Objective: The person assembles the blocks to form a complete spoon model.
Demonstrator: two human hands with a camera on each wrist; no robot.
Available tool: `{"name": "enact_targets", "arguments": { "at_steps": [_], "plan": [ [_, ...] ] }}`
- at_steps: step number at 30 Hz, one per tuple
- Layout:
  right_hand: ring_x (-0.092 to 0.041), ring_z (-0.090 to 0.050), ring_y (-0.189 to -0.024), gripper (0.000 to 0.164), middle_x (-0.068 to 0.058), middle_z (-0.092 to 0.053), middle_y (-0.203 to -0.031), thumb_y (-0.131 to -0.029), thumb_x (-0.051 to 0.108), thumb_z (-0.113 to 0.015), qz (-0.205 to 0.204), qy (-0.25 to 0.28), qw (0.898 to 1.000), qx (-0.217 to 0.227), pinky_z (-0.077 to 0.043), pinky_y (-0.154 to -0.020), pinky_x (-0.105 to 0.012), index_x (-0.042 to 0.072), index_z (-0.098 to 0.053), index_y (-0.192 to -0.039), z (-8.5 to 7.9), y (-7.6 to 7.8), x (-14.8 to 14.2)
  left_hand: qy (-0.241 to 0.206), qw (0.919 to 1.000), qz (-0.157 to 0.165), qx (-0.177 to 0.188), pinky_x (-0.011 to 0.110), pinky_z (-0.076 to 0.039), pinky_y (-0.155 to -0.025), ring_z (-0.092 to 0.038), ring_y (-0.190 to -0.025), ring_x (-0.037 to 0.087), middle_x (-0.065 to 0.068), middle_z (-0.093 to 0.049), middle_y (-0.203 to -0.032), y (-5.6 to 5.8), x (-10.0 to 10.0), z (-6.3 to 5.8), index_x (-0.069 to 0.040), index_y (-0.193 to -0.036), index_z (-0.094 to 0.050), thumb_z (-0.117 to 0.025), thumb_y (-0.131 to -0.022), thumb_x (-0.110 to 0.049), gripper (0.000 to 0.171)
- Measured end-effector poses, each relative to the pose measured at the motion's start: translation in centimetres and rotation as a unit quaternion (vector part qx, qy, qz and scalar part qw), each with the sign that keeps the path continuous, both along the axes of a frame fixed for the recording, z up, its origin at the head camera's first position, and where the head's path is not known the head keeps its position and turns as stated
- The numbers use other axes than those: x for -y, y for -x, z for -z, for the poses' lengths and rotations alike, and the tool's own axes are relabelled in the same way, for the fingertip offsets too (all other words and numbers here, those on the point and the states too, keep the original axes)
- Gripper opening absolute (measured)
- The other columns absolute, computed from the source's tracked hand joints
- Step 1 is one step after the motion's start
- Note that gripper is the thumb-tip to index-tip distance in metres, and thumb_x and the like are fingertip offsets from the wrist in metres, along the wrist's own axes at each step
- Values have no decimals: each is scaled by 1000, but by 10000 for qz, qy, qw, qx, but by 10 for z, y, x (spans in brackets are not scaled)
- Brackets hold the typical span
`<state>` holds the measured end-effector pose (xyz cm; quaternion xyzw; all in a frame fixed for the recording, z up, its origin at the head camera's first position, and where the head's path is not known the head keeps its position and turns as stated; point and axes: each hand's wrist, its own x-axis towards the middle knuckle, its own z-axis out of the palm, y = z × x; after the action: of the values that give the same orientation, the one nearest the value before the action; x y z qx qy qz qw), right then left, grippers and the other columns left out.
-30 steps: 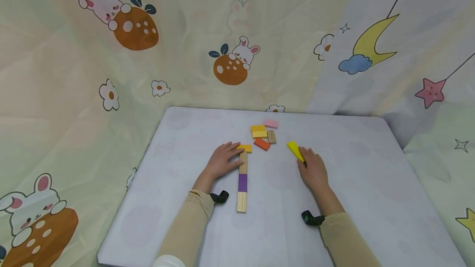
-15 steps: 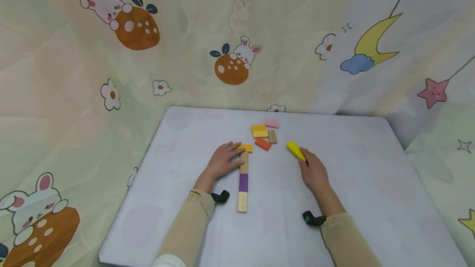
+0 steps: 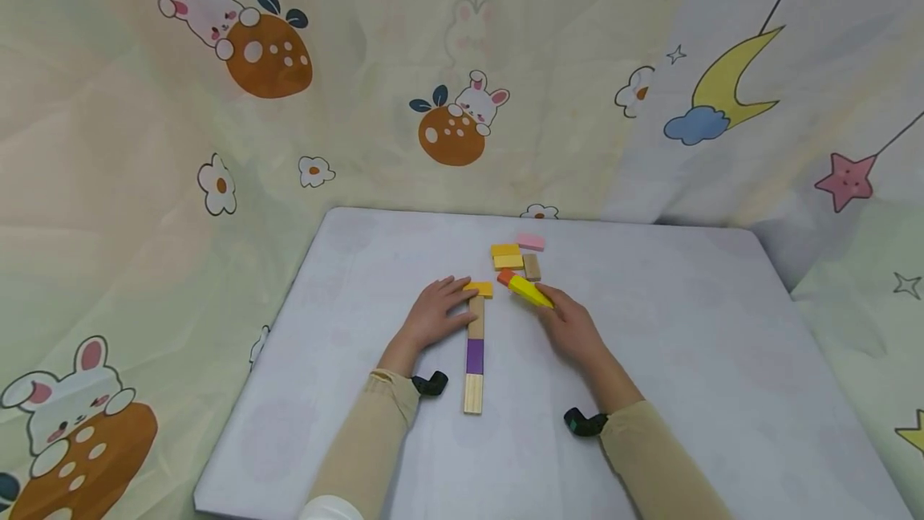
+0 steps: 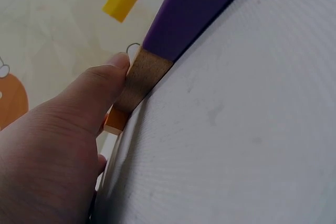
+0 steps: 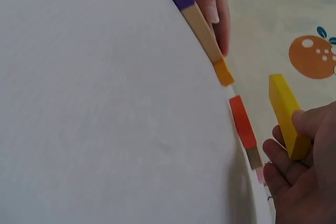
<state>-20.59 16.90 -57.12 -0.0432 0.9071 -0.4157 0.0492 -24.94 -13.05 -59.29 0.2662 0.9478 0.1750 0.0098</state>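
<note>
Yellow showed first: a yellow block (image 3: pixel 530 290) hung above the table (image 3: pixel 686 343), pinched near one end by the right hand (image 3: pixel 573 329).

From where I stood, its free end pointed forward and left — held by the near end, I judged, to leave the rest unobstructed. It partly covered the orange-red block (image 3: pixel 504 276) from above, though from the right wrist the two were apart. The left hand (image 3: pixel 435 315) gripped nothing; its fingers lay nearly straight, thumb against the tan block (image 3: pixel 476 326), fingertips at the amber block (image 3: pixel 484 290) set crosswise beyond it — probably to steady both. Nearer the person, the purple block (image 3: pixel 474 356) and the pale block (image 3: pixel 472 394) continued the row end to end. Farther off lay the brown block (image 3: pixel 532 266), two golden blocks (image 3: pixel 508 262) side by side and the pink block (image 3: pixel 531 241).
</note>
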Motion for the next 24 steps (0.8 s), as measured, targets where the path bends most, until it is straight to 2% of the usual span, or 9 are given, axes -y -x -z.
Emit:
{"name": "enact_targets", "arguments": {
  "at_steps": [5,11,17,24],
  "plan": [
    [-28,-36,-146,44,3,-42,-156,-105,39,-45,-310,404,9985,179,-28,-119,-58,41,-41,-149,-10,11,26,15,10000,12,-78,47,-24,-123,-31,-149,24,-8,-37,-159,0,1,0,-34,-146,-49,-52,-95,-60,57],
    [-29,-36,-145,43,1,-42,-156,-106,34,-45,-698,727,9947,198,-26,-120,-57,31,-45,-148,-19,24,47,64,10000,17,-65,47,-23,-124,-30,-150,25,-7,-36,-159,0,2,1,-34,-146,-49,-51,-96,-60,57],
    [-30,-36,-145,42,-1,-41,-156,-105,37,-44,-601,459,9958,524,-27,-119,-58,33,-45,-147,-17,38,56,48,10000,-4,-48,47,-23,-124,-29,-150,24,-8,-36,-160,0,2,3,-34,-146,-49,-51,-95,-62,58],
    [-29,-31,-147,41,0,-39,-158,-106,35,-43,-566,362,9964,508,-23,-121,-57,34,-44,-147,-13,55,56,98,9999,-15,-80,45,-22,-124,-29,-150,23,-9,-34,-160,1,1,4,-36,-147,-47,-50,-95,-62,57]
  ]
}}
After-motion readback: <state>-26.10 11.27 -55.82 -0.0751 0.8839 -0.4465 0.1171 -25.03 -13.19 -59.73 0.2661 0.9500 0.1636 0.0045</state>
